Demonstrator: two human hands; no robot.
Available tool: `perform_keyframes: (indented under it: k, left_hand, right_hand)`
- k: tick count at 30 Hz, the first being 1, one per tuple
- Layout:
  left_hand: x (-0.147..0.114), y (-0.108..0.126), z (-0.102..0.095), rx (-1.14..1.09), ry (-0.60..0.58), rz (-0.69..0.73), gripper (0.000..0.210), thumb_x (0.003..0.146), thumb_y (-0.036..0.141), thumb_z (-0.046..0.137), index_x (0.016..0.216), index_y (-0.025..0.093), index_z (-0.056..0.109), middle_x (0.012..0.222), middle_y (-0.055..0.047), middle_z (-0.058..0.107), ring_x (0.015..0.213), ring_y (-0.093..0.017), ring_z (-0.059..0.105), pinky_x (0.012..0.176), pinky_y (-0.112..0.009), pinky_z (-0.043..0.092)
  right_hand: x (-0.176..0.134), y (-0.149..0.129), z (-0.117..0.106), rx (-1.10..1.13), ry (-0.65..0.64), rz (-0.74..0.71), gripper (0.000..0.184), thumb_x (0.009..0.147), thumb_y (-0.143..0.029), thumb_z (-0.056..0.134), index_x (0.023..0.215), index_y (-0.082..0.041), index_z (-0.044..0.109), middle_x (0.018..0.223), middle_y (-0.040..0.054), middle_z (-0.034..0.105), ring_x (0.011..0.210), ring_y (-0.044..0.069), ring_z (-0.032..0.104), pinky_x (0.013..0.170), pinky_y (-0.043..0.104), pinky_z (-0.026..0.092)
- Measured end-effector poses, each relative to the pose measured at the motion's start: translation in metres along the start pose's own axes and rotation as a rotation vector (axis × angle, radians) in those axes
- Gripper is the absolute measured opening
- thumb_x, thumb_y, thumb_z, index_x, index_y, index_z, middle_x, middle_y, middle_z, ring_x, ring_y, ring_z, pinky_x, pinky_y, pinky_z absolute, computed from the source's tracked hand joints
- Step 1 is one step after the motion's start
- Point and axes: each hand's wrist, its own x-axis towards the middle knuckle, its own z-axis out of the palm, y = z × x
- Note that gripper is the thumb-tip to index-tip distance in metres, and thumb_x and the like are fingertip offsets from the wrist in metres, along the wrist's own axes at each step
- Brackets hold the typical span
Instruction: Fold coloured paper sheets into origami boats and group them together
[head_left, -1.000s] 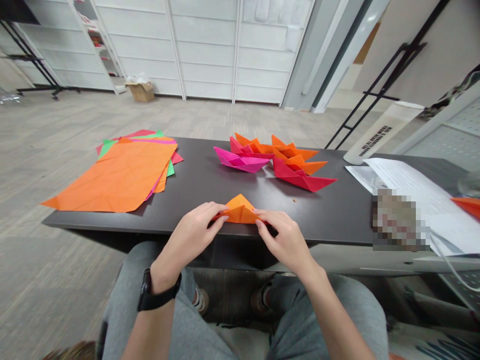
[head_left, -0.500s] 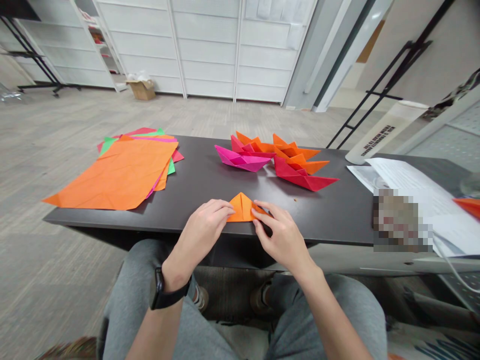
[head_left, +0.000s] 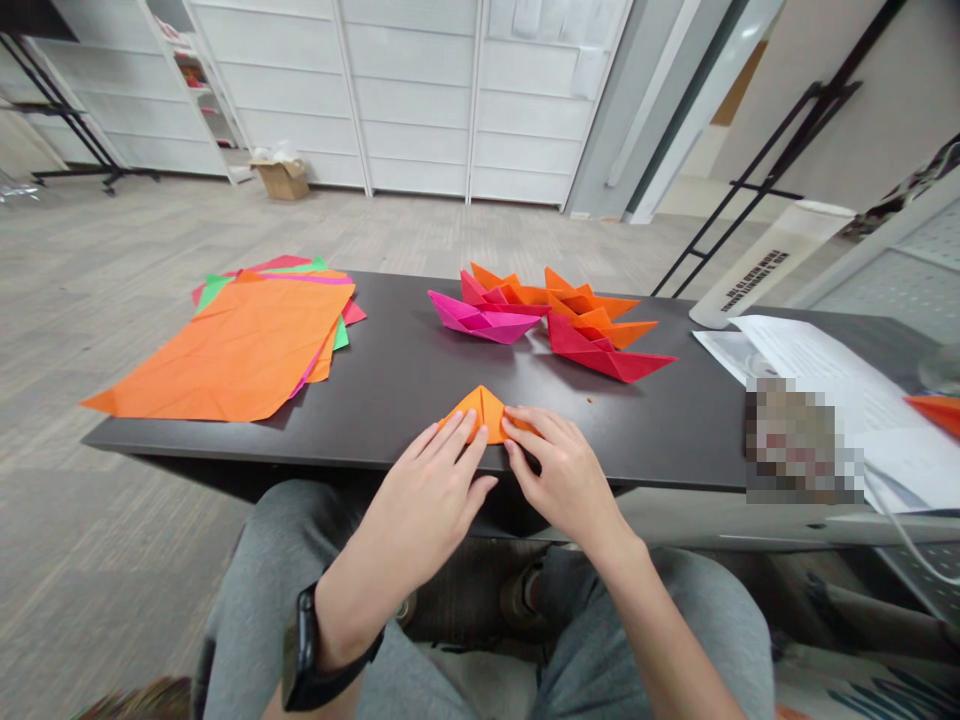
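Note:
A small piece of folded orange paper (head_left: 491, 409), peaked at the top with a crease down its middle, lies at the table's near edge. My left hand (head_left: 427, 500) rests on its left part, fingers stretched out flat over the paper and thumb apart. At the paper's right corner, my right hand (head_left: 559, 460) holds it between thumb and fingers. The lower left of the paper is hidden under my left fingers. Behind it stand folded paper boats: a magenta boat (head_left: 486, 322), a red boat (head_left: 607, 352) and several orange and pink ones.
A stack of coloured paper sheets (head_left: 232, 350), orange on top, lies on the dark table (head_left: 390, 370) at the left. To the right are printed papers (head_left: 847, 400), a blurred object (head_left: 795, 440) and a white cylinder (head_left: 772, 265).
My left hand has moved right and its fingers have spread from a pinch at the paper's left edge to flat on top. My right hand has hardly moved.

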Motion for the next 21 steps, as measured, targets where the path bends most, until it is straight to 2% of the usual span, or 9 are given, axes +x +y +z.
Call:
perform_keyframes:
  k: [2,4,8,11,13,17,21]
  left_hand:
    - [-0.001,0.003,0.005,-0.002,-0.021,-0.016,0.048,0.098,0.034,0.054,0.14,0.009,0.052,0.151,-0.021,0.05,0.14,-0.033,0.048,0.114,-0.052,0.043]
    - [-0.001,0.003,0.008,-0.009,-0.035,-0.028,0.049,0.098,0.031,0.053,0.142,0.009,0.05,0.152,-0.02,0.048,0.143,-0.032,0.045,0.117,-0.051,0.04]
    - [-0.002,-0.001,0.009,-0.029,-0.056,-0.015,0.049,0.096,0.02,0.049,0.144,0.007,0.047,0.154,-0.02,0.046,0.144,-0.028,0.043,0.12,-0.047,0.036]
    - [-0.004,-0.009,0.006,-0.054,-0.091,-0.002,0.052,0.096,0.02,0.051,0.146,0.008,0.046,0.156,-0.018,0.044,0.146,-0.026,0.04,0.12,-0.046,0.035]
    - [-0.004,-0.017,0.004,-0.087,-0.133,0.018,0.052,0.097,0.022,0.05,0.148,0.011,0.044,0.158,-0.015,0.042,0.148,-0.024,0.037,0.121,-0.045,0.034]
    - [-0.007,-0.039,-0.002,-0.165,-0.205,0.036,0.048,0.1,0.02,0.043,0.149,0.019,0.045,0.157,-0.008,0.043,0.15,-0.021,0.033,0.122,-0.046,0.029]
    - [-0.015,-0.063,-0.012,-0.16,-0.236,-0.04,0.044,0.1,0.022,0.044,0.144,0.021,0.052,0.155,-0.006,0.048,0.151,-0.027,0.03,0.12,-0.053,0.03]
  right_hand:
    - [0.0,-0.007,-0.004,-0.032,-0.006,-0.011,0.029,0.097,-0.013,0.051,0.117,-0.019,0.07,0.126,0.0113,0.069,0.12,0.028,0.061,0.102,0.049,0.051]
    - [-0.001,-0.019,-0.008,-0.06,-0.036,-0.042,0.033,0.097,-0.012,0.049,0.124,-0.018,0.068,0.135,0.0121,0.065,0.129,0.028,0.057,0.107,0.051,0.048]
    - [-0.005,-0.035,-0.015,-0.054,-0.198,-0.061,0.045,0.097,-0.015,0.049,0.142,-0.014,0.055,0.147,0.0131,0.055,0.137,0.027,0.051,0.116,0.052,0.041]
    - [-0.01,-0.026,-0.02,-0.114,-0.306,-0.057,0.052,0.096,-0.014,0.049,0.148,-0.012,0.047,0.153,0.0134,0.047,0.142,0.027,0.045,0.116,0.055,0.04]
    - [-0.013,-0.014,-0.026,-0.15,-0.338,-0.045,0.052,0.097,-0.014,0.049,0.149,-0.015,0.046,0.154,0.0117,0.045,0.142,0.028,0.044,0.116,0.058,0.039]
    - [-0.016,0.0,-0.036,-0.159,-0.329,-0.043,0.049,0.098,-0.014,0.046,0.146,-0.023,0.049,0.151,0.0077,0.05,0.138,0.027,0.05,0.116,0.06,0.037]
    - [-0.016,-0.003,-0.036,-0.168,-0.333,-0.041,0.048,0.098,-0.015,0.047,0.145,-0.021,0.051,0.15,0.0086,0.05,0.138,0.028,0.05,0.116,0.062,0.036]
